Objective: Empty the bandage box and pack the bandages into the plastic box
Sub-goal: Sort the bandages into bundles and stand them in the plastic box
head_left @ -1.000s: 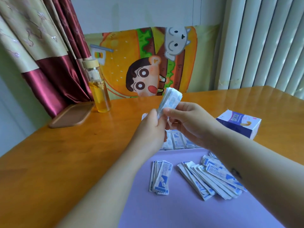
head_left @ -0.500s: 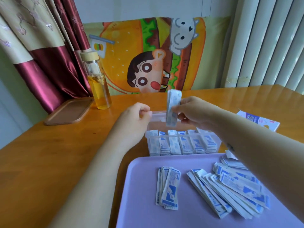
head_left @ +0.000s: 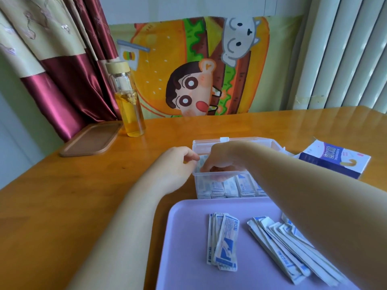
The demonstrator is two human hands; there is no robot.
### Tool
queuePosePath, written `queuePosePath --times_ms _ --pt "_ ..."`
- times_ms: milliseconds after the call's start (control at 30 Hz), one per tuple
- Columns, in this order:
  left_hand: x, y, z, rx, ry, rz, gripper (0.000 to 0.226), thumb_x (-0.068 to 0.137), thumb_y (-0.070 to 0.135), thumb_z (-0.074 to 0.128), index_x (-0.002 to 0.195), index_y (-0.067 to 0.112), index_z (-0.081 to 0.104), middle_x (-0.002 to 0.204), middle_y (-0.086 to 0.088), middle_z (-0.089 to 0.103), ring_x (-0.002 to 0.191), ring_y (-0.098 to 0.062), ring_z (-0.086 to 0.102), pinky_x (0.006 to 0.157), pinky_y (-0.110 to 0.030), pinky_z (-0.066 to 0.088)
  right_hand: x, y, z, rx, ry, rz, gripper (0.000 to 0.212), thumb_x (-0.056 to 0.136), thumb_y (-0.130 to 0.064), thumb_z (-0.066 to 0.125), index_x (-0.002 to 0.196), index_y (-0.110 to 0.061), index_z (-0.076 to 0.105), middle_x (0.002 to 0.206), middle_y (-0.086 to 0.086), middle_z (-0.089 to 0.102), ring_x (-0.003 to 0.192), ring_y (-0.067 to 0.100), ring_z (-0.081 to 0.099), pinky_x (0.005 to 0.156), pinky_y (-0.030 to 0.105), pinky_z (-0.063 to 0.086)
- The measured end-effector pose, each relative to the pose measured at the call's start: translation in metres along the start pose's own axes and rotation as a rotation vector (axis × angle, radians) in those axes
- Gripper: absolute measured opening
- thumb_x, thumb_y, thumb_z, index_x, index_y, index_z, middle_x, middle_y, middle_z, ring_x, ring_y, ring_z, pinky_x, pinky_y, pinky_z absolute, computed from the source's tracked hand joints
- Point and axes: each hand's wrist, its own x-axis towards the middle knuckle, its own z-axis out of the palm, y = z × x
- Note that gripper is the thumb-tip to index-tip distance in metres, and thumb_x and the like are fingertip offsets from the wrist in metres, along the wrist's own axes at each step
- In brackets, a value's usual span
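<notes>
Bandages (head_left: 230, 188) stand upright in a row inside the clear plastic box (head_left: 209, 143) at frame centre, blurred through its front wall. The right hand (head_left: 222, 160) dips into the box with its fingers curled down; whether they pinch anything cannot be told. The left hand (head_left: 178, 162) curls at the box's left rim, its grip unclear. Just below, a lilac tray (head_left: 188, 258), cut off by the bottom edge, carries a small stack (head_left: 223, 241) and a fanned pile (head_left: 278, 248) partly hidden by the right forearm. The bandage box (head_left: 333, 162) lies on the surface (head_left: 73, 206) at mid right.
</notes>
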Motion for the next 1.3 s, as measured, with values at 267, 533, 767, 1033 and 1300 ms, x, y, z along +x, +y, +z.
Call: queuePosePath --times_ms 267,533,767,1033,1300 --pt "0.000 -0.001 0.001 0.015 -0.019 0.002 0.030 0.099 0.025 0.043 0.125 0.026 0.057 0.129 0.007 0.055 0.103 -0.006 0.047 0.077 -0.019 0.036 -0.004 0.002 -0.006 -0.170 0.022 -0.061 0.025 0.092 -0.019 0.058 0.107 0.000 0.061 0.098 0.011 0.069 0.080 0.019 0.067 0.077 0.027 0.056" --pt "0.000 -0.001 0.001 0.023 -0.014 0.005 0.028 0.100 0.025 0.042 0.124 0.027 0.056 0.127 0.007 0.056 0.099 -0.005 0.047 0.067 -0.015 0.035 -0.011 0.002 -0.003 -0.412 0.093 -0.103 0.022 0.084 -0.028 0.065 0.098 -0.011 0.069 0.084 0.001 0.067 0.089 0.019 0.064 0.085 0.030 0.051" --pt "0.000 0.001 0.002 0.033 -0.008 0.013 0.029 0.100 0.024 0.042 0.126 0.026 0.055 0.129 0.006 0.055 0.100 -0.004 0.045 0.063 -0.007 0.031 -0.006 0.002 -0.002 -0.321 0.091 -0.097 0.020 0.094 -0.024 0.053 0.102 -0.008 0.060 0.103 0.005 0.071 0.094 0.021 0.067 0.085 0.031 0.054" --pt "0.001 -0.001 0.000 0.062 0.007 0.014 0.027 0.099 0.025 0.042 0.121 0.026 0.057 0.118 0.006 0.058 0.099 -0.009 0.052 0.066 -0.018 0.038 -0.027 0.007 -0.016 -0.340 0.257 -0.248 0.021 0.095 -0.013 0.047 0.098 -0.004 0.066 0.089 -0.006 0.069 0.066 0.011 0.059 0.060 0.020 0.049" --pt "-0.027 0.024 -0.017 0.265 0.241 0.046 0.018 0.094 0.027 0.050 0.091 0.016 0.063 0.093 0.001 0.062 0.087 -0.021 0.057 0.073 -0.036 0.048 -0.122 0.073 0.001 -0.383 0.280 -0.437 0.012 0.087 -0.029 0.062 0.092 -0.022 0.071 0.074 -0.011 0.069 0.062 0.011 0.062 0.057 0.019 0.047"
